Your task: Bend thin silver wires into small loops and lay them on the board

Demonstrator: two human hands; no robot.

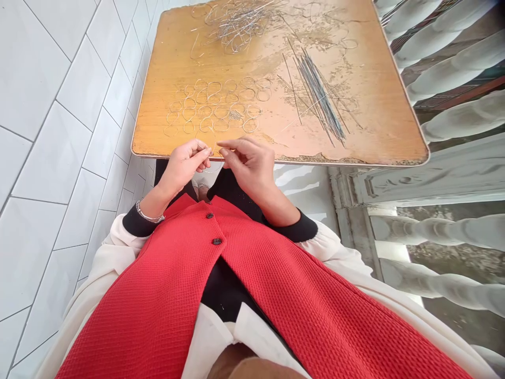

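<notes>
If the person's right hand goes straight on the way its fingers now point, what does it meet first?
The right hand would probably meet the fingertips of the left hand first. They are close together in this view, though the depth between them is hard to judge.

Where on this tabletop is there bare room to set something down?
Bare wood lies right of the straight wires, and more lies left of the wire tangle. It's crowded around the wire rings, just beyond the left hand and right hand.

No readable text, no labels, no brands, no numbers, no signs
</notes>
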